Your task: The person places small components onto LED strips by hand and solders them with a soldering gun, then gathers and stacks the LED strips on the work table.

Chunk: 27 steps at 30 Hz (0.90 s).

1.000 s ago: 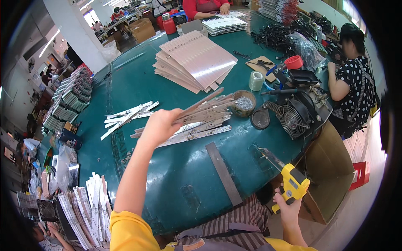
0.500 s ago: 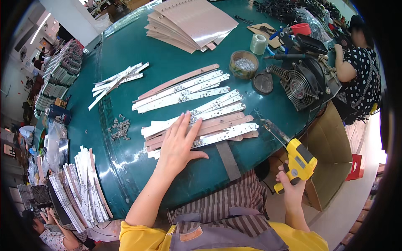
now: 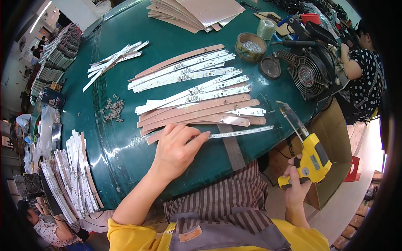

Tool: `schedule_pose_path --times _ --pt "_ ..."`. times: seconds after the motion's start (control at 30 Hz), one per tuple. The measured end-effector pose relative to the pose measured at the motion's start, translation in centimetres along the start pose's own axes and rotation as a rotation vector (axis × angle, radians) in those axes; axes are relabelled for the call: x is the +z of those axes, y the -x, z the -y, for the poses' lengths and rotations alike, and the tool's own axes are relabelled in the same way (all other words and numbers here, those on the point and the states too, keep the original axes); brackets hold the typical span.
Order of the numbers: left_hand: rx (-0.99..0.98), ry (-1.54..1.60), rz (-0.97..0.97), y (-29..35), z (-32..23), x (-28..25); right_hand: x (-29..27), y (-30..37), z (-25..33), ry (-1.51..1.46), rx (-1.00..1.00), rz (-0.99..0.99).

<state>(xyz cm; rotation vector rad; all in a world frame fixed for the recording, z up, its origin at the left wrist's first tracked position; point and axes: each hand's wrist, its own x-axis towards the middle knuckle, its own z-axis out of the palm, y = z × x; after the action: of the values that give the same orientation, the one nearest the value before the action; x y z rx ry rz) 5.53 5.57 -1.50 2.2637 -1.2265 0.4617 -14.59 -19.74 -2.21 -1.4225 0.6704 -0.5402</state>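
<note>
My left hand (image 3: 175,147) is closed on a narrow circuit board strip (image 3: 240,133), lifted on edge at the near side of a pile. That pile of circuit board strips (image 3: 197,111), some white with small parts, some with the copper-pink side up, lies just beyond my fingers. In my right hand (image 3: 296,186), off the table's near right edge, is a yellow and black soldering gun (image 3: 312,161). Its metal tip (image 3: 281,104) points up and away, over the table's edge and apart from the strips. A second group of strips (image 3: 184,71) lies farther back.
Small metal parts (image 3: 113,109) lie in a heap at left. Crossed strips (image 3: 115,62), a tape ring holding bits (image 3: 250,47), a round tin (image 3: 270,67) and a fan (image 3: 309,75) surround the work. Copper-coloured sheets (image 3: 184,14) are at the back. A co-worker (image 3: 364,71) sits at right.
My left hand has gone from lying spread on the pile to gripping one strip, now raised on edge. The soldering gun has shifted a little to the right. The view has moved slightly.
</note>
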Motion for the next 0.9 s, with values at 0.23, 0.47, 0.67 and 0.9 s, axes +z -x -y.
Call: schedule_pose_path --times 0.23,0.47,0.67,0.9 --pt "-0.329 0.556 0.297 -1.0 -1.5 0.0 -0.7 -0.1 0.0 -0.009 -0.057 0.007" --pt "-0.239 0.313 0.030 -0.5 -1.3 1.6 -0.9 -0.1 0.0 -0.034 -0.039 0.029" --pt "-0.160 0.111 0.233 -0.2 -0.6 -0.7 -1.3 -0.4 -0.4 -0.059 -0.034 0.024" --pt "-0.009 -0.017 0.158 0.4 -1.5 -1.4 -1.3 -0.4 -0.6 -0.060 -0.018 0.027"
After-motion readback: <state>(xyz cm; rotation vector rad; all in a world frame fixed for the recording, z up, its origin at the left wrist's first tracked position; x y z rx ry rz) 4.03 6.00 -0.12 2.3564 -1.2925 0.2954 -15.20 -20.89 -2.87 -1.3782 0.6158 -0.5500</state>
